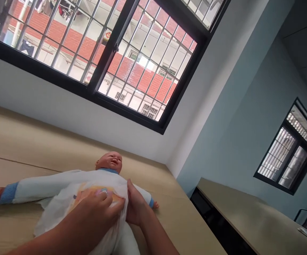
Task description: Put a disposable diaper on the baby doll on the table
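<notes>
We press both hands onto the white cloth over the doll's middle: our left hand (100, 203) lies flat on top with the fingers bent and bunched, pinching a fold of the white diaper (63, 209), while our right hand (135, 205) stands on edge just beside it, fingers held together and thumb tucked against the same cloth. The two hands almost touch at the fingertips.

Under them lies the baby doll (89, 184), on its back on the wooden platform (23, 141). Just beyond our hands is its head (111, 162), face up, with a blue collar below the chin. Far out to the left of our grip one arm stretches in a white sleeve with a blue cuff (8, 193), ending in a bare hand at the edge of view. Just right of our right hand the other small hand (155, 204) peeks out of its cuff.

Well beyond the doll a barred window (102, 53) fills the wall; away to the right stands a separate bench (249, 216).
</notes>
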`<action>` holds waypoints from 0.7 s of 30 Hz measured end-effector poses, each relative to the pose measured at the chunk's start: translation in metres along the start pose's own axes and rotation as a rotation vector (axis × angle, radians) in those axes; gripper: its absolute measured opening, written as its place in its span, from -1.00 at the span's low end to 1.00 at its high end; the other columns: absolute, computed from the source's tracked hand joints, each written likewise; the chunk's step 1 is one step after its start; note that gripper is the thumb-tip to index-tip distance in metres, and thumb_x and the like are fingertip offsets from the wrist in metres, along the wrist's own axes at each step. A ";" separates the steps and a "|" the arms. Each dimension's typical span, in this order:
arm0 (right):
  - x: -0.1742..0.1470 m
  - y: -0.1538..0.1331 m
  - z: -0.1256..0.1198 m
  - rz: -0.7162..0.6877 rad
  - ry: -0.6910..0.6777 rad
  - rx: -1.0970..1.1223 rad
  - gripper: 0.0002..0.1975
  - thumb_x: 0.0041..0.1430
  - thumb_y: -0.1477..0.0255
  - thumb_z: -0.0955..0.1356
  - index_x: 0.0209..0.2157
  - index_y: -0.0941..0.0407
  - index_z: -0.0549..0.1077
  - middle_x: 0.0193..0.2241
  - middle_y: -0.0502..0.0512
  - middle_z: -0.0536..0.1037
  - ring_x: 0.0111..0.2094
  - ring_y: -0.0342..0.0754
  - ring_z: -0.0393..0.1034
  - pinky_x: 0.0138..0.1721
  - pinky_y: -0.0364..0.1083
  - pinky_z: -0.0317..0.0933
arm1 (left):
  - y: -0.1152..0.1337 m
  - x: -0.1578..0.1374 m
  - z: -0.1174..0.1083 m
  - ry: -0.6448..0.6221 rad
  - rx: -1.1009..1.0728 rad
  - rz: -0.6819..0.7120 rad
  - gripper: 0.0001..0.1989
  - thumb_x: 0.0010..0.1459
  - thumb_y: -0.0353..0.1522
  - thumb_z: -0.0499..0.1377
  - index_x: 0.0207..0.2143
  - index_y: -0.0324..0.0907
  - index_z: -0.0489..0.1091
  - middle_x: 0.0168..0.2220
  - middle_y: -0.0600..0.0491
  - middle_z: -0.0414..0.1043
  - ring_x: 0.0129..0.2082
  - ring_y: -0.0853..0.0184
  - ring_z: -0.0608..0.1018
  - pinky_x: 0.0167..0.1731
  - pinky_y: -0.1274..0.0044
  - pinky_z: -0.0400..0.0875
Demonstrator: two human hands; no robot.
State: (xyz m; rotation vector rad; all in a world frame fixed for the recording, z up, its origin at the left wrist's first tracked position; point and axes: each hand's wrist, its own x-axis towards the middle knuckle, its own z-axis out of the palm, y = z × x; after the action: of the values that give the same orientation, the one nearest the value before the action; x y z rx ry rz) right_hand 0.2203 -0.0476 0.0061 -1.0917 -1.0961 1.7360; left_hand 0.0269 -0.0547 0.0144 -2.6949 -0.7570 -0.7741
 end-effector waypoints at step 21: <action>-0.053 -0.052 0.046 0.001 0.104 -0.377 -0.45 -0.21 0.33 0.65 -0.12 0.13 0.58 -0.29 0.05 0.61 -0.23 0.00 0.52 -0.23 -0.08 0.37 | 0.004 -0.002 -0.025 -0.047 -0.142 -0.266 -0.62 0.11 -0.19 0.24 -0.04 -0.11 0.50 -0.41 -0.05 0.58 -0.42 0.07 0.57 -0.41 0.35 0.20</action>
State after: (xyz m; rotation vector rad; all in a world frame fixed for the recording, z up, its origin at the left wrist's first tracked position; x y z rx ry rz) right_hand 0.2029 -0.0916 0.0792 -1.3934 -1.3907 1.4880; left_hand 0.0174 -0.0681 0.0337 -2.7803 -1.1288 -0.8555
